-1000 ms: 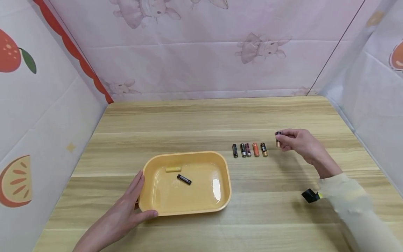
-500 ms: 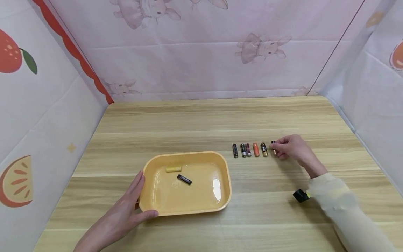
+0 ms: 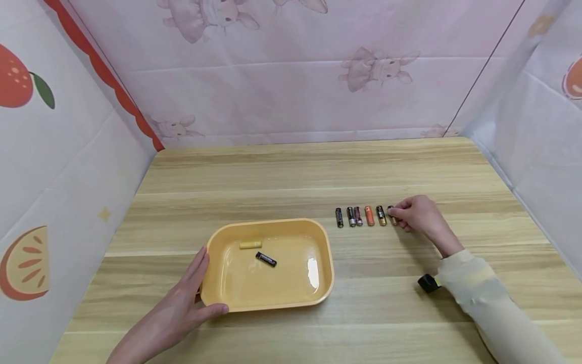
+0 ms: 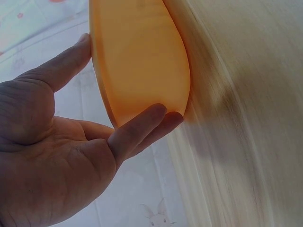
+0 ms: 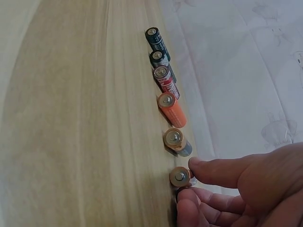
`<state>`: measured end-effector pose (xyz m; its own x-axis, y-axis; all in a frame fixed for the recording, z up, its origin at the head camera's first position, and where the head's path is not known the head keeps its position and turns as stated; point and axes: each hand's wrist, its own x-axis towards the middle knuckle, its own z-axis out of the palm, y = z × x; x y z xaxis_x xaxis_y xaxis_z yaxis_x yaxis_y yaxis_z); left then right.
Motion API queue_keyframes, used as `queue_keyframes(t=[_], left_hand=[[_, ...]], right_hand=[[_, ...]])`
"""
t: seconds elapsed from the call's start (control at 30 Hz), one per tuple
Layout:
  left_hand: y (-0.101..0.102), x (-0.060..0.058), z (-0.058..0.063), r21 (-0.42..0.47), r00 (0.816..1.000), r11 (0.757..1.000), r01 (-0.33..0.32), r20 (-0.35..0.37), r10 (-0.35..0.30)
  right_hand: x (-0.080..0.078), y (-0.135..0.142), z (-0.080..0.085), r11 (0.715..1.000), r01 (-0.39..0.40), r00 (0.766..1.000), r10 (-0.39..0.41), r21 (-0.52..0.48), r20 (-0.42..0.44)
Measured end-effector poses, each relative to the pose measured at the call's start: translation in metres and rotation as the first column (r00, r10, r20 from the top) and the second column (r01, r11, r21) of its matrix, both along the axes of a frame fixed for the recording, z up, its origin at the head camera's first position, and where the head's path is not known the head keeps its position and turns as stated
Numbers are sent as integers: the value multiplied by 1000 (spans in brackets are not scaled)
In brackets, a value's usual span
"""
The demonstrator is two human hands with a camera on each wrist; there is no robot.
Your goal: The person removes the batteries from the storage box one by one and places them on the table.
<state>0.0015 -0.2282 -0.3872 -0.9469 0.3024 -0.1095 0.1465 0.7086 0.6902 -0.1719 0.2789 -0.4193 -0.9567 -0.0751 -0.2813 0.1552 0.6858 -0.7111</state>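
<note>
My right hand pinches a black-and-copper battery between thumb and fingers, at the right end of a row on the table. Beside it lies another black-and-copper battery. Farther left are an orange battery, a dark red one, a black-and-silver one and a black one. My left hand rests against the left end of a yellow basin, thumb on its near rim, fingers extended along its outer wall. Inside lie a yellow battery and a black battery.
The wooden table ends at a pink cloth backdrop with rabbit prints. Patterned white cloths stand on both sides. A small black object sits by the right sleeve.
My right hand has moved left and toward me, bringing the pinched battery down beside the end of the row. The left hand and basin have stayed put.
</note>
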Motion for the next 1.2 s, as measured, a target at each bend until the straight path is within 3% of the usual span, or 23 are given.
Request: queue_keyframes(t=[0.7,0.8,1.0,1.2], left_hand=[[0,1,-1,1,1000,1000,5,-25,-5],[0,1,-1,3,1000,1000,6,-29,-6],[1,1,-2,7,1000,1000,3,-26,-2],[1,0,-2,5,1000,1000,1,-22,-1]], right_hand=[[7,0,8,998,-2,999,3,55,-34],[9,-2,18,999,-1,998,4,49,-64],[13,-14,45,998,-10,992,3,-55,-123],[17,-38,80,996,-72,980,61,-51,-187]])
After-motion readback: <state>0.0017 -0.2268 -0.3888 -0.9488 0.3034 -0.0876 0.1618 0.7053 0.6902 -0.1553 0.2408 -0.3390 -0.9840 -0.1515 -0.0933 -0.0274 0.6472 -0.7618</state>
